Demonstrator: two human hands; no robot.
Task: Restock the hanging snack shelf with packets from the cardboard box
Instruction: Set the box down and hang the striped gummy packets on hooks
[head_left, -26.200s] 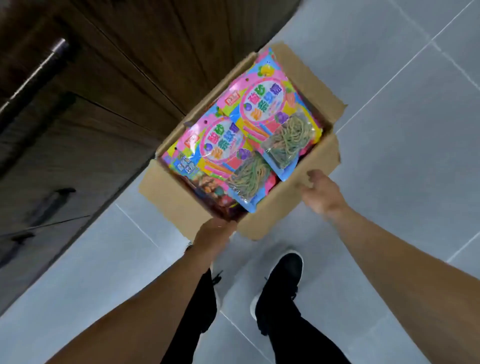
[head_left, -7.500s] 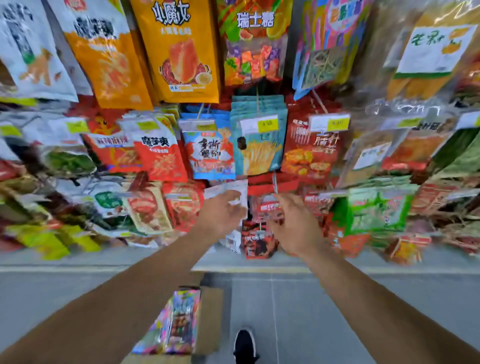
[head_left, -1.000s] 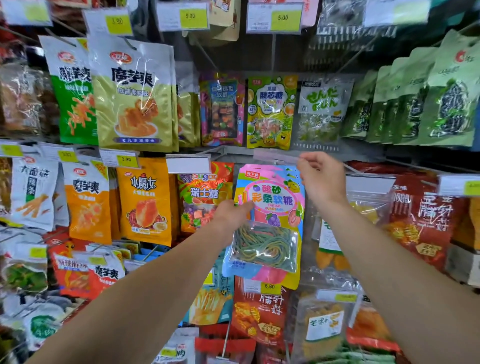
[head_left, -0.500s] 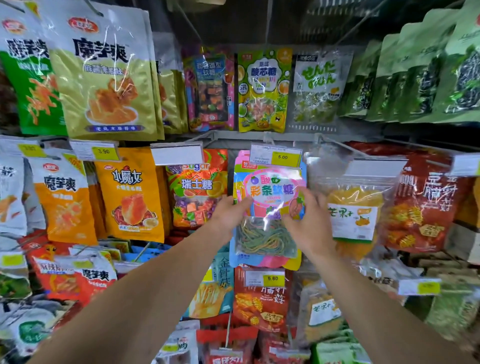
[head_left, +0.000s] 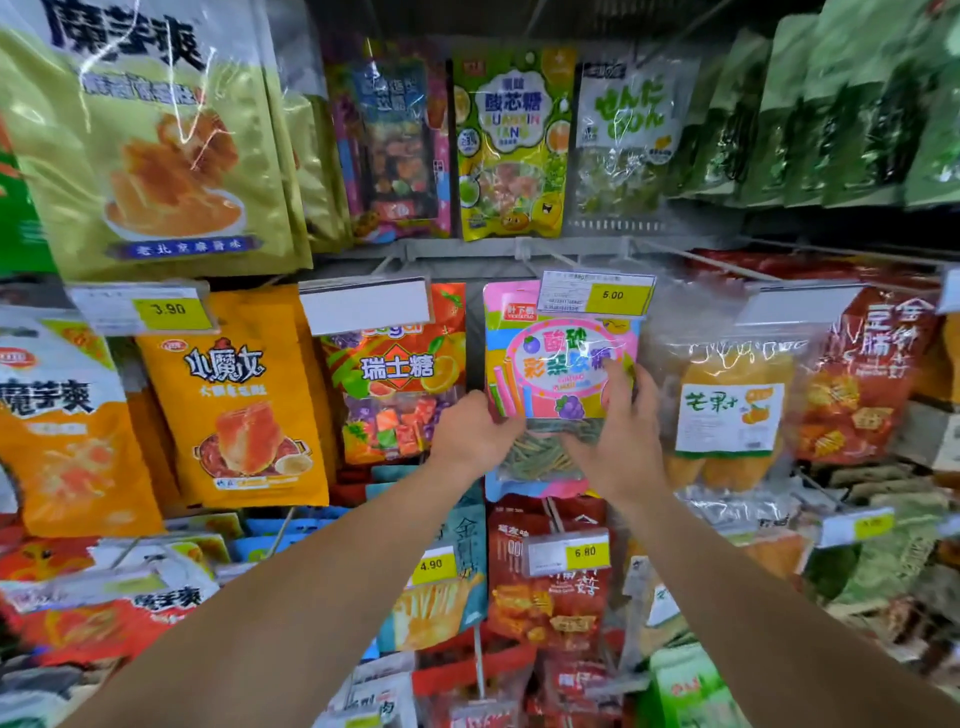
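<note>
A pink sour-strip candy packet (head_left: 558, 364) hangs on the snack shelf under a 5.00 price tag (head_left: 597, 293), steadied between both hands, likely to settle it on its peg. The left hand (head_left: 475, 431) pinches its lower left edge; whether those fingers curl behind, I cannot tell. The right hand (head_left: 621, 441) lies over the lower right, fingers (head_left: 621, 376) spread flat on the front. Just left of the left fingers hangs an orange fruit-candy packet (head_left: 397, 384); just right of the right fingers, a clear mango packet (head_left: 727, 410). Little side room remains.

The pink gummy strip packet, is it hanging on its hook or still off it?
On, apparently: the pink packet hangs upright, top tucked behind the 5.00 price tag. Left hand and right hand touch it; the hook itself is hidden.
</note>
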